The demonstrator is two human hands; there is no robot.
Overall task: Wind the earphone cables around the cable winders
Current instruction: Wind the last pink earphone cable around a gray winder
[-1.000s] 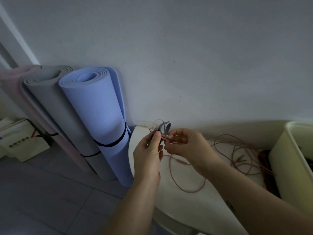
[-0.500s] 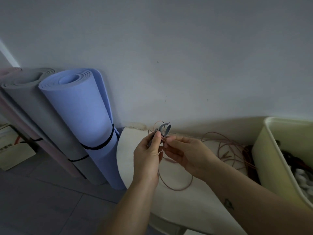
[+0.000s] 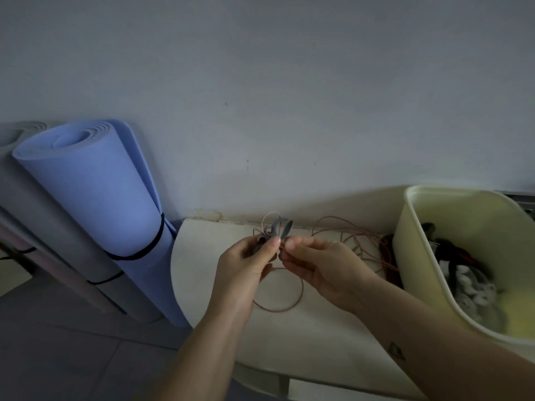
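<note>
Gripping the winder (image 3: pixel 277 227) upright, your left hand (image 3: pixel 246 266) meets your right hand (image 3: pixel 320 267) fingertip to fingertip. The right pinches the cable (image 3: pixel 301 286) just below the winder's prongs, above the table (image 3: pixel 304 342). Both grips match a moment ago; more of the bin (image 3: pixel 417 256) now shows.

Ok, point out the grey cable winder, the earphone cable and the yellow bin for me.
grey cable winder (image 3: pixel 274 227), head view, on its left upright prong.
earphone cable (image 3: pixel 302 287), head view, on the right side of the lowest loose loop.
yellow bin (image 3: pixel 419 256), head view, on its bare left outer wall.
</note>
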